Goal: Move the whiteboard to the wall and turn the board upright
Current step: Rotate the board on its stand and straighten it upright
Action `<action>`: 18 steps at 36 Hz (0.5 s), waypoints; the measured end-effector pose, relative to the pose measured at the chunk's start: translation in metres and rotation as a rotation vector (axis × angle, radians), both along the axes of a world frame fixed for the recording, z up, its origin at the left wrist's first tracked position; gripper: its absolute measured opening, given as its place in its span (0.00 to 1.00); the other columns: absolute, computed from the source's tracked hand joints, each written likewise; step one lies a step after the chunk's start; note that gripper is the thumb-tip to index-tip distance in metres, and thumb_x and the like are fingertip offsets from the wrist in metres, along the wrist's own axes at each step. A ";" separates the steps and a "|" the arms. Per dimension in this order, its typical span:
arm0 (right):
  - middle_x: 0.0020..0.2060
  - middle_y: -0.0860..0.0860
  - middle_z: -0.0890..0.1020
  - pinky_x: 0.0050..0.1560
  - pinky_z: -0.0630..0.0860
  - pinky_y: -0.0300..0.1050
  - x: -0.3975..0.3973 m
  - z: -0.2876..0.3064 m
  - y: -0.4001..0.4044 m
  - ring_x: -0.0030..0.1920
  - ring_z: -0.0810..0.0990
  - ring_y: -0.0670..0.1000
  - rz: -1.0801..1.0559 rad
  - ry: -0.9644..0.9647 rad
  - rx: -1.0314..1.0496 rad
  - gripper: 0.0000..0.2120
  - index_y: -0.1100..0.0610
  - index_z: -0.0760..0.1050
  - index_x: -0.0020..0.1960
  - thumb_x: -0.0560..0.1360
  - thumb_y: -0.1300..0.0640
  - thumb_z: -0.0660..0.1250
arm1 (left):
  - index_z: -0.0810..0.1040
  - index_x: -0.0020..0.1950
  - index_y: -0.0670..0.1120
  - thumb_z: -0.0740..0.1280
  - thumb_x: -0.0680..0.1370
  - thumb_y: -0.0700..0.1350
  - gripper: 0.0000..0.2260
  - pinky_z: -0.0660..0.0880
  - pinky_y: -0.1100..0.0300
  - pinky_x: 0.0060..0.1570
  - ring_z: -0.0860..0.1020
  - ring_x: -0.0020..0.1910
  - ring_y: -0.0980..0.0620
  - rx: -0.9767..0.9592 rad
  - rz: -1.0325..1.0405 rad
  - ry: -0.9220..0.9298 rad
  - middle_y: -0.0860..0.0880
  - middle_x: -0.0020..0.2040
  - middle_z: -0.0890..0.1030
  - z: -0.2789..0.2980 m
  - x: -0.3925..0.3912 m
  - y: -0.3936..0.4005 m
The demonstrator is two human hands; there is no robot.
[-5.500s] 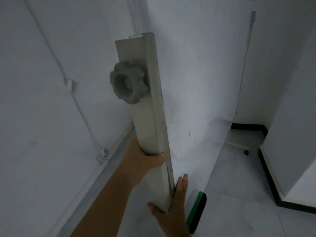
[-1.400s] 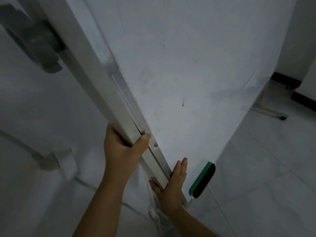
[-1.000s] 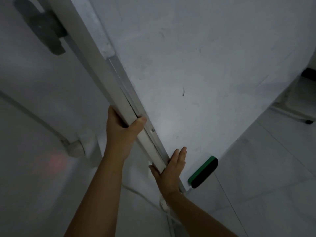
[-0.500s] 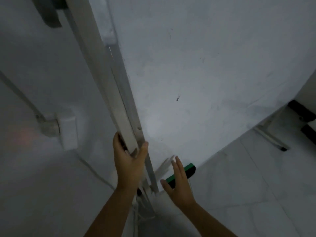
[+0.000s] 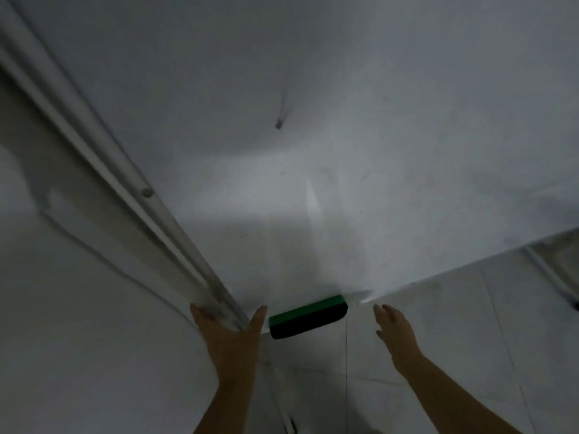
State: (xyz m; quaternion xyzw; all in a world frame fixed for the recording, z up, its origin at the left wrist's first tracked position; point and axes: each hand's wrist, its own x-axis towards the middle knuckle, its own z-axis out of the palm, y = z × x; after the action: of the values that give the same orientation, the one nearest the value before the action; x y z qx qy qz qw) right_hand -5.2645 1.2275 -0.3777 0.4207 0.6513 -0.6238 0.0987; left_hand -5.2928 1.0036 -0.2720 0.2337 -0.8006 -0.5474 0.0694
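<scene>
Both hands low: left hand (image 5: 230,335) cupping whiteboard frame (image 5: 131,211) corner for leverage; right hand (image 5: 395,332) free, fingers loosely extended, beside green eraser (image 5: 308,316).

The whiteboard (image 5: 329,120) is plain white, greyed in the dim light, with one small dark streak on its face and a few faint smudges lower down. Its frame (image 5: 103,170) along the left edge is pale silvery grey, with a single darker grey round screw head on it. The eraser (image 5: 308,316) at the board's lower edge is two-toned: bright green on the upper layer, black on the lower. The wall (image 5: 62,339) at left is plain off-white. The floor (image 5: 470,324) is pale grey tile crossed by thin darker grout lines.
</scene>
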 end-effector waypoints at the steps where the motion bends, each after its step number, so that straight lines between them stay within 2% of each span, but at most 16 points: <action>1: 0.68 0.62 0.70 0.69 0.67 0.55 -0.006 -0.007 0.000 0.66 0.70 0.60 -0.079 -0.001 -0.086 0.25 0.65 0.61 0.73 0.81 0.53 0.59 | 0.40 0.72 0.47 0.75 0.63 0.42 0.51 0.54 0.53 0.72 0.54 0.74 0.47 -0.002 0.010 0.002 0.45 0.76 0.50 -0.004 -0.002 0.001; 4: 0.70 0.60 0.67 0.70 0.64 0.54 -0.027 -0.028 -0.003 0.69 0.67 0.58 -0.244 0.048 -0.306 0.26 0.64 0.59 0.73 0.81 0.50 0.57 | 0.38 0.72 0.48 0.76 0.62 0.41 0.53 0.52 0.59 0.68 0.53 0.74 0.49 0.026 0.040 0.016 0.46 0.76 0.49 -0.017 -0.008 0.000; 9: 0.69 0.60 0.69 0.71 0.63 0.53 -0.045 -0.049 -0.014 0.68 0.68 0.58 -0.366 0.166 -0.546 0.25 0.62 0.63 0.72 0.81 0.48 0.55 | 0.39 0.72 0.50 0.75 0.63 0.40 0.52 0.54 0.51 0.73 0.55 0.73 0.50 0.065 0.043 0.080 0.46 0.76 0.52 -0.033 -0.013 -0.006; 12: 0.62 0.61 0.73 0.59 0.72 0.52 -0.046 -0.057 -0.017 0.55 0.76 0.57 -0.432 0.232 -0.643 0.23 0.64 0.65 0.69 0.81 0.48 0.55 | 0.41 0.72 0.53 0.75 0.64 0.41 0.50 0.54 0.50 0.73 0.55 0.73 0.52 0.075 0.057 0.117 0.48 0.76 0.53 -0.038 -0.009 -0.005; 14: 0.61 0.61 0.75 0.52 0.75 0.50 -0.046 -0.058 -0.018 0.51 0.78 0.56 -0.451 0.253 -0.675 0.24 0.63 0.65 0.69 0.81 0.47 0.54 | 0.42 0.72 0.54 0.74 0.65 0.42 0.49 0.55 0.50 0.74 0.55 0.73 0.52 0.092 0.073 0.129 0.49 0.76 0.53 -0.040 -0.007 -0.003; 18: 0.70 0.60 0.67 0.62 0.69 0.52 -0.045 -0.058 -0.023 0.62 0.72 0.59 -0.397 0.241 -0.662 0.23 0.60 0.65 0.67 0.82 0.45 0.50 | 0.42 0.71 0.53 0.76 0.62 0.41 0.51 0.56 0.52 0.73 0.56 0.73 0.52 0.086 0.079 0.133 0.49 0.75 0.53 -0.042 -0.008 0.002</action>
State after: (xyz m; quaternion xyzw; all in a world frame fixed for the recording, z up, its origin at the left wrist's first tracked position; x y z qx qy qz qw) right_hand -5.3092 1.2045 -0.4360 0.4077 0.3282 -0.8516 0.0292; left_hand -5.3006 1.0053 -0.3143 0.2308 -0.7601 -0.5925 0.1336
